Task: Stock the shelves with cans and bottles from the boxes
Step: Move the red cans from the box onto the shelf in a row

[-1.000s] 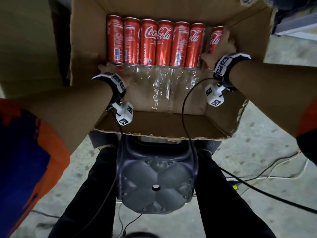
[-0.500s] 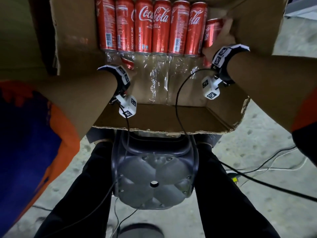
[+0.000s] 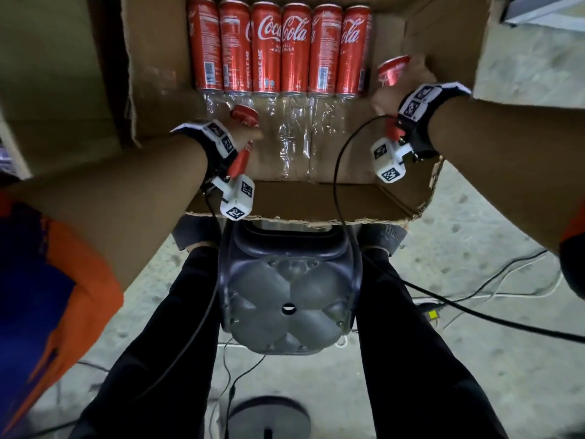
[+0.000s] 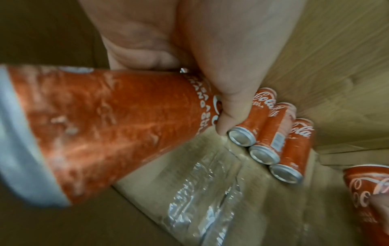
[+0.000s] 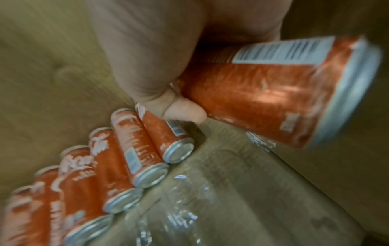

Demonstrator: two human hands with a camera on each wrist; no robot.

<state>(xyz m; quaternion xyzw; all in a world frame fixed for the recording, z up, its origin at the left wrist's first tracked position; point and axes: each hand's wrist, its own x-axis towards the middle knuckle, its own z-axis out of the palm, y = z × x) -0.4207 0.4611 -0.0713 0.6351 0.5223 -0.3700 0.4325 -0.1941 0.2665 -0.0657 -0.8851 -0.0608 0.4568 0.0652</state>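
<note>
My left fingers (image 4: 229, 106) are curled round a red can (image 4: 118, 126), and my left hand (image 3: 243, 134) has drawn it out of the left end of the row, so it now hangs clear above the loose clear plastic wrap (image 3: 294, 144) on the floor of the cardboard box (image 3: 152, 74). A second ago that hand was only reaching in at the row's near end. In the middle, six cans (image 3: 278, 49) lie side by side against the far wall, untouched. On the right, my right hand (image 3: 399, 87) grips its own can (image 5: 271, 93), fingers wrapped round the body; this one was wedged beside the row a moment ago and has since come free, apart from the others and tilted with its end toward me. Both hands are loaded, so I judge the picking step done for this pair: next they go out of the box to the shelf, which isn't in sight here.
</note>
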